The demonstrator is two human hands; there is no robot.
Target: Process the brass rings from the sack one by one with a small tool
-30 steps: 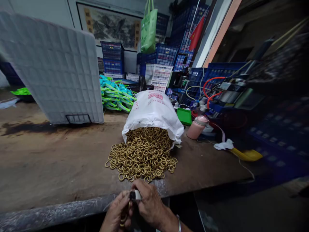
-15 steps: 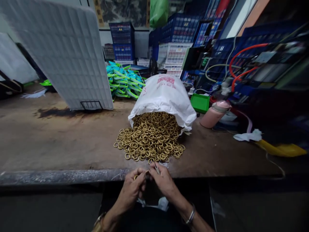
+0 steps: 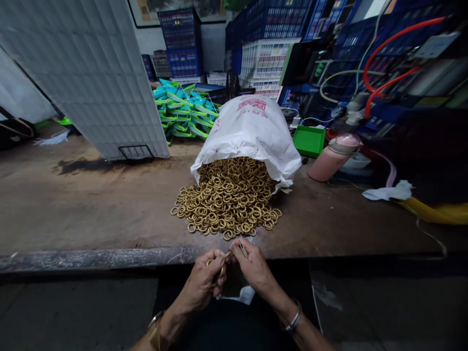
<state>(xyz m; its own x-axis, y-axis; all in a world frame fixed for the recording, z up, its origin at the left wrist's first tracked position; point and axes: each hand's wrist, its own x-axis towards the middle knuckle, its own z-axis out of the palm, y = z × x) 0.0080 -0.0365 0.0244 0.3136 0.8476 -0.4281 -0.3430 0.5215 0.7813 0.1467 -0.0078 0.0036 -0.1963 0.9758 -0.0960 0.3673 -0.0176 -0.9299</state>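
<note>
Head camera view shows, at the near edge of the table (image 3: 109,209), two bare hands which work close together. The left hand (image 3: 199,282) is not spread; its fingers are curled inward and closed around a few gold-coloured rings (image 3: 209,263), and how many they are I cannot tell. The right hand (image 3: 258,273) is pinching, thumb and forefinger pressed together, near one ring (image 3: 228,254) between the two hands. A slim pale object (image 3: 243,249) is also in the right hand; what it is, I cannot tell. On the right wrist there is a silver-coloured bracelet (image 3: 293,319).

Just beyond the hands, on the table, lies a loose pile of rings (image 3: 226,209). It spreads out from the open mouth of a white sack (image 3: 252,131), which lies on its side with the mouth turned to the near side. To the right of the sack stand a green tray (image 3: 309,141) and a tilted pink bottle (image 3: 329,163). To the left rises a tall pale panel (image 3: 98,83). Farther, between panel and sack, are heaped blue-and-green pieces (image 3: 186,109), and at the far side blue crates (image 3: 182,44) and white crates (image 3: 268,58) are stacked.
</note>
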